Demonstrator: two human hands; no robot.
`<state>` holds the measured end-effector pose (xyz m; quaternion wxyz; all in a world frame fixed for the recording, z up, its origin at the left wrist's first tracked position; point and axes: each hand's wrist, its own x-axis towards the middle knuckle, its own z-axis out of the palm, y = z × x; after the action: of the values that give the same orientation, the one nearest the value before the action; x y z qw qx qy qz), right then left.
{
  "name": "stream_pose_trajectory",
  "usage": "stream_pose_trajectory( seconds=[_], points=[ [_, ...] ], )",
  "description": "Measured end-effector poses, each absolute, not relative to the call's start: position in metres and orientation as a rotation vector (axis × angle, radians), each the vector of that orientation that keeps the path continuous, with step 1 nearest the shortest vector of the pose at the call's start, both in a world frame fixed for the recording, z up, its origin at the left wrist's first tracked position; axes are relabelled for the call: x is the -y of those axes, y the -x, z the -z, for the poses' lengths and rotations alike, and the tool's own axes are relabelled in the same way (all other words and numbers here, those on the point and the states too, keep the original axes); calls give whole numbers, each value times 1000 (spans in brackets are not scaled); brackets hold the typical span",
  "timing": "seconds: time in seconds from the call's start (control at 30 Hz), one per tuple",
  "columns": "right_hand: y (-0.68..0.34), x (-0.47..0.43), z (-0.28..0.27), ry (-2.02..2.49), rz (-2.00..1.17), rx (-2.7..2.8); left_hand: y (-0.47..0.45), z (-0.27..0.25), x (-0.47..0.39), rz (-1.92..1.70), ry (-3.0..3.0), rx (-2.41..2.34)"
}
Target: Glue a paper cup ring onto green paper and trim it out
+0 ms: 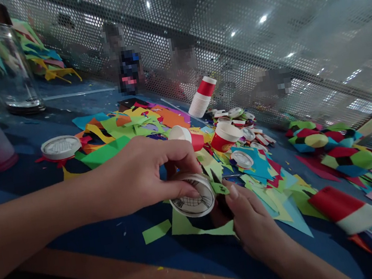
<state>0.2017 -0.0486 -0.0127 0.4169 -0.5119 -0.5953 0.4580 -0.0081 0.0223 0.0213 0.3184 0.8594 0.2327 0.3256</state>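
My left hand [145, 173] pinches a round white paper-cup base [195, 201] by its rim, the thumb lying across its face. Black lines are drawn on that face, a grid with strokes fanning out. At its right edge sits a small green paper piece [220, 188] with dark marks. My right hand [249, 216] is closed close beside it, its thumb by the green piece. Dark pointed blades, apparently of scissors [215, 175], stick up from behind the green piece; their handles are hidden by my right hand. Below lie a light green paper offcut [199, 230] and a small green rectangle [157, 232].
Coloured paper scraps [128, 125] cover the blue table [108, 230]. Red-and-white paper cups [224, 137], a cup stack [202, 97] and another drawn cup base [60, 147] stand around. A glass jar [14, 67] is at left, paper turtle-like crafts [350, 159] at right.
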Motion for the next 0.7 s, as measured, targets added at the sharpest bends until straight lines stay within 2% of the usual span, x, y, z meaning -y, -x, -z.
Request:
stream_pose_trajectory(
  seconds=[0.7],
  points=[
    [-208,48,21,1265,-1158,1527,8,-28,-21,-765,-2255,-731]
  ],
)
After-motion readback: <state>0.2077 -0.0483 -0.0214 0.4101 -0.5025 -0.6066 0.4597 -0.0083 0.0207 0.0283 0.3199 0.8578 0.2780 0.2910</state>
